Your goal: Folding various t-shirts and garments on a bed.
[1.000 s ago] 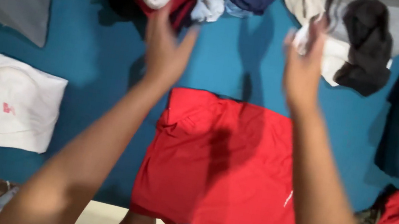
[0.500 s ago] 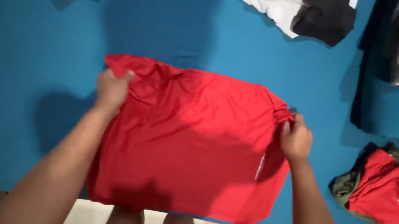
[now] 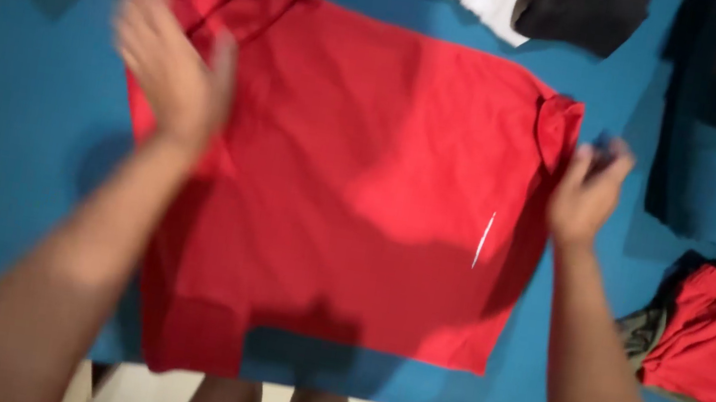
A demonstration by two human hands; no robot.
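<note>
A red shirt (image 3: 351,181) is spread flat across the middle of the blue-covered desk (image 3: 20,122), its lower hem lying at the near edge. The left hand (image 3: 171,74) is blurred over the shirt's left shoulder with fingers spread open and nothing gripped, while the right hand (image 3: 588,190) is held at the right sleeve, though whether its fingers pinch the cloth cannot be told. The sleeve could be left bunched if the cloth is drawn unevenly, and the hem could be dragged off the near edge, as it lies so close.
</note>
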